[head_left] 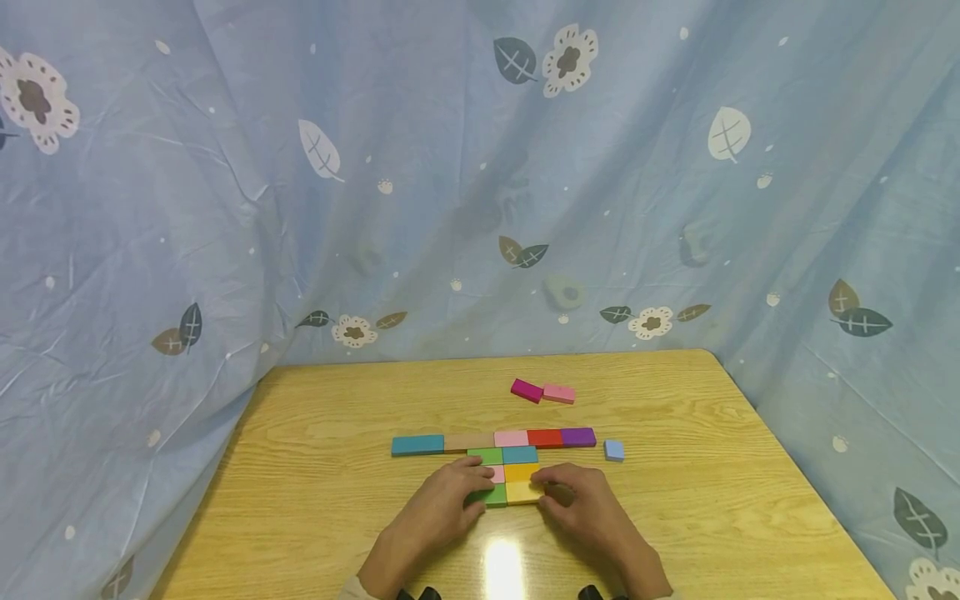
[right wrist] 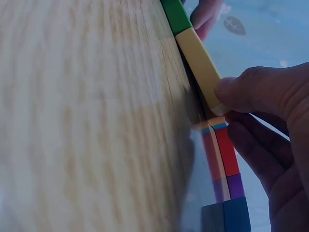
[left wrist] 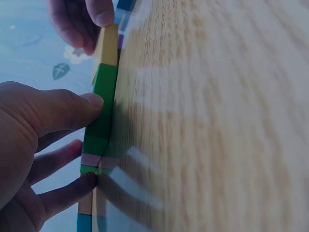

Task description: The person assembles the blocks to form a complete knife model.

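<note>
A patch of flat coloured blocks lies on the table between both hands: green and blue at the back, pink and orange in the middle, green and pale yellow in front. My left hand (head_left: pixel 447 498) touches its left side, the thumb against the front green block (left wrist: pixel 102 108) and the other fingers spread further back. At the right side, my right hand (head_left: pixel 588 504) has its thumb on the outer end of the pale yellow block (right wrist: pixel 199 67). Its index fingertip rests by the orange block (head_left: pixel 521 472). The left fingers partly cover the pink block (head_left: pixel 497 474).
Behind the patch runs a row: teal block (head_left: pixel 417 446), tan block (head_left: pixel 468 442), pink, red block (head_left: pixel 545 438) and purple block (head_left: pixel 578 437). A small light-blue block (head_left: pixel 613 451) sits to the right. Further back lie a magenta block (head_left: pixel 527 391) and a pink one.
</note>
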The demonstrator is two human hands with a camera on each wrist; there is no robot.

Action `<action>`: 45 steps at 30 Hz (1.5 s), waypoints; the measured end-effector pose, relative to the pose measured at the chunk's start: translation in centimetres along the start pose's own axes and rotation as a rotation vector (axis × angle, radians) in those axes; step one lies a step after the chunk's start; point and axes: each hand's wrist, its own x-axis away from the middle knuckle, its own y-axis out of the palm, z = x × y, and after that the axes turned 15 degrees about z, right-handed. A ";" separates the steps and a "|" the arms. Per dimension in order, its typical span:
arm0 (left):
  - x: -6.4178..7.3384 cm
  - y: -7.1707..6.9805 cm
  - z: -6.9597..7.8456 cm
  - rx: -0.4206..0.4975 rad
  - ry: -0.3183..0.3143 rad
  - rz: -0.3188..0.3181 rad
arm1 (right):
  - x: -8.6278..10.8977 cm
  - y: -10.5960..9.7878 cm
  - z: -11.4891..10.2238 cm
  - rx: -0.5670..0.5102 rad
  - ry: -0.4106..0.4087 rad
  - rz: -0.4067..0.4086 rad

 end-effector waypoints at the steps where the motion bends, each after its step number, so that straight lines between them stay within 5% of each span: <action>1: 0.0 0.0 0.0 -0.001 0.001 0.002 | 0.0 0.0 0.0 0.004 -0.004 0.000; 26: 0.0 0.2 0.0 -0.012 0.016 0.026 | -0.2 0.1 -0.4 0.048 -0.007 -0.018; 37: 0.3 0.3 0.1 -0.058 0.126 0.083 | -0.5 0.0 -0.1 0.046 -0.016 -0.022; 45: -0.5 0.3 0.7 -0.040 0.138 0.078 | -2.3 -3.4 1.0 0.000 0.068 0.142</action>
